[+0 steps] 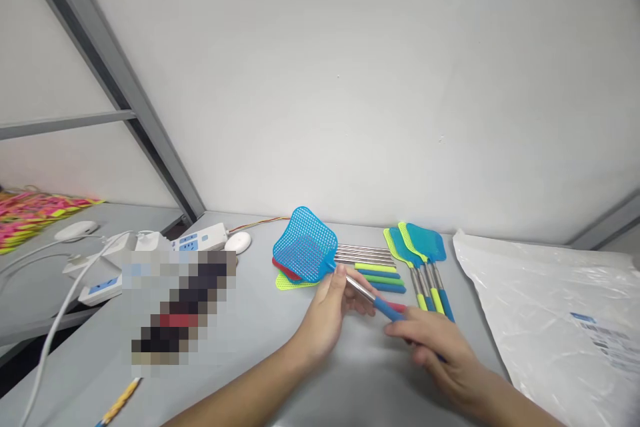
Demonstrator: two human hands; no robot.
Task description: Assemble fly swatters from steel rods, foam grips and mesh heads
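Observation:
A blue fly swatter (306, 243) with a perforated head, a metal shaft and a blue grip is held in both hands, tilted across the front of the table. My left hand (327, 303) is closed around the shaft just below the head. Farther down, my right hand (435, 347) wraps the blue grip. Beneath the head, red and yellow-green swatter heads (287, 280) partly show. Behind my left hand lie several metal rods (365, 254) and several coloured grip tubes (383, 279). Finished-looking swatters (425, 260) in blue and yellow-green lie side by side to the right.
A white plastic bag (550, 307) covers the table's right side. On the left are power strips (200, 238) with white cables, a round white device (238, 241) and a pixelated dark object (185, 313). A white wall (350, 93) rises behind the grey table (240, 340).

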